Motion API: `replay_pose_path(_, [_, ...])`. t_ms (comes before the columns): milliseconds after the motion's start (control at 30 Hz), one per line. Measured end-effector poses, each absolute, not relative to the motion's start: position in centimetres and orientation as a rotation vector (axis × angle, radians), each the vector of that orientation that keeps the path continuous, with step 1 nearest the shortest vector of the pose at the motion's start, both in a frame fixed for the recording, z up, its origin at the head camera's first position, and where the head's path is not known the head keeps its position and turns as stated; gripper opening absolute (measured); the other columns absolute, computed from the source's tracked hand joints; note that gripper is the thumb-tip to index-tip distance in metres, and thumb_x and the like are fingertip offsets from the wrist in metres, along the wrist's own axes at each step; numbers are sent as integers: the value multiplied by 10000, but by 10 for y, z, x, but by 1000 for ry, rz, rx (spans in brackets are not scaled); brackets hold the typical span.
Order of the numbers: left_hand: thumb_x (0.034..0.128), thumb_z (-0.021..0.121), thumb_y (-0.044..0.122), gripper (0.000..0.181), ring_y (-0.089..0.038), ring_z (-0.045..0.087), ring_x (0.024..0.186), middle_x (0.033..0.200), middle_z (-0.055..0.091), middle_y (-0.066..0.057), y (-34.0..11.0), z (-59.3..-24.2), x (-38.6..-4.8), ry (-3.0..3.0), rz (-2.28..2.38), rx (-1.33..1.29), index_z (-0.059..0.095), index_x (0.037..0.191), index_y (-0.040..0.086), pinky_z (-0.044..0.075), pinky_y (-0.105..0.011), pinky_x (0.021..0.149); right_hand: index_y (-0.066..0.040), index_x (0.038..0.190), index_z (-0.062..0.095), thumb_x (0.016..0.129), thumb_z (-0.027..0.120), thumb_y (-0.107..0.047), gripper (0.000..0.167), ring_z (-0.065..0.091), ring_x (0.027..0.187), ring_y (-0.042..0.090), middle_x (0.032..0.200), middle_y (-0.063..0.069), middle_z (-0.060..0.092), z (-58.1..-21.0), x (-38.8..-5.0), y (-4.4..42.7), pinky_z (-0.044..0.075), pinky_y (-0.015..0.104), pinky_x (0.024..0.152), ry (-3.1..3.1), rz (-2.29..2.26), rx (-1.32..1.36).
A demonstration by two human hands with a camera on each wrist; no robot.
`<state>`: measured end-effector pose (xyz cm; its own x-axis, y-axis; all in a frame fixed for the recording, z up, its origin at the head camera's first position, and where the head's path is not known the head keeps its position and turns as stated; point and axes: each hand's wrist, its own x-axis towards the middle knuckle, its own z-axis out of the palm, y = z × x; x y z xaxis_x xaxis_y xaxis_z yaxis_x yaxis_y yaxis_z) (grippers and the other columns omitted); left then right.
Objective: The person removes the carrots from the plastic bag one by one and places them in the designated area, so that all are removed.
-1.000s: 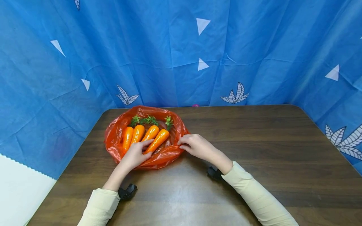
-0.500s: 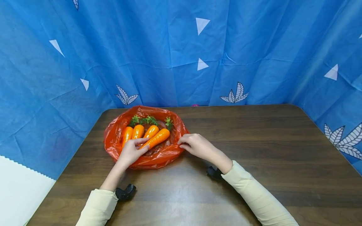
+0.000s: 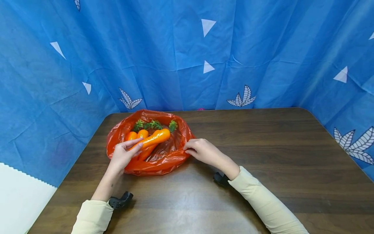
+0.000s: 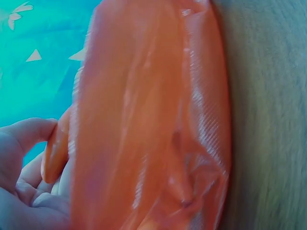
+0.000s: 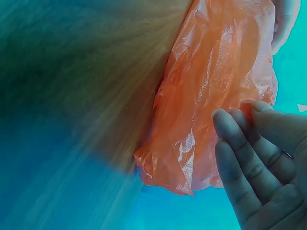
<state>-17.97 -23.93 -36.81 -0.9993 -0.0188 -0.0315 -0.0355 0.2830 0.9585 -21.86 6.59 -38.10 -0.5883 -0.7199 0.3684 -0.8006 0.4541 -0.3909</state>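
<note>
In the head view, the left hand (image 3: 122, 155), left of the frame's centre, grasps a carrot (image 3: 155, 137) near its narrow end, thumb and fingers on either side. The left wrist view agrees: the carrot's tip shows between the digits at the left edge of the frame.

The carrot slants up to the right over the open mouth of a red plastic bag (image 3: 162, 167), its thick end near the middle of the opening. Half a second earlier, that end lies further right and lower, and the left hand is nearer the frame's centre. Since then hand and carrot have shifted left and slightly upward, and the carrot now crosses in front of its neighbours and covers more of them.

Other carrots (image 3: 143, 134) remain in the left part of the bag, partly hidden; green sprigs (image 3: 155, 124) lie along its far side.

The right hand (image 3: 205, 152), just right of centre, pinches the bag's right rim between thumb and fingers, confirmed in the right wrist view. Its position is unchanged from the earlier frames. The bag rests at the upper left of the wooden table (image 3: 263, 139), its outline almost unaltered.
</note>
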Motion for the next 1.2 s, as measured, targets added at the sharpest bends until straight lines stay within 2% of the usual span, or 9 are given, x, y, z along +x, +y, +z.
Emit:
replay_pose_path(367, [880, 663, 254, 540, -102, 638, 917, 1191, 535, -100, -249, -353, -165, 2363, 2048, -17, 518, 1289, -67, 467, -336, 831, -93, 934, 708, 853, 689, -81, 84, 605, 828, 117, 925, 6, 667, -380, -218, 67, 499, 217, 779, -2586, 807, 1319])
replay_pose_path(600, [894, 648, 162, 392, -119, 633, 951, 1149, 585, -6, -252, -346, -156, 2236, 2205, 80, 592, 1239, -15, 451, -333, 829, -93, 934, 704, 852, 690, -80, 84, 602, 837, 122, 932, 9, 665, -380, -219, 66, 498, 224, 786, -2582, 810, 1326])
replay_pose_path(900, [922, 598, 87, 274, -150, 627, 973, 1153, 603, -14, -243, -338, -146, 2155, 2286, 220, 649, 1187, 42, 479, -297, 808, -88, 930, 702, 851, 689, -68, 83, 600, 823, 130, 924, 12, 663, -380, -218, 66, 499, 224, 787, -2567, 809, 1326])
replay_pose_path(1200, [936, 558, 35, 274, -184, 618, 996, 1158, 614, -32, -232, -337, -135, 2119, 2285, 308, 637, 1198, 15, 467, -355, 821, -74, 939, 709, 848, 689, -54, 95, 610, 830, 134, 928, 22, 669, -380, -218, 65, 499, 222, 784, -2570, 804, 1325])
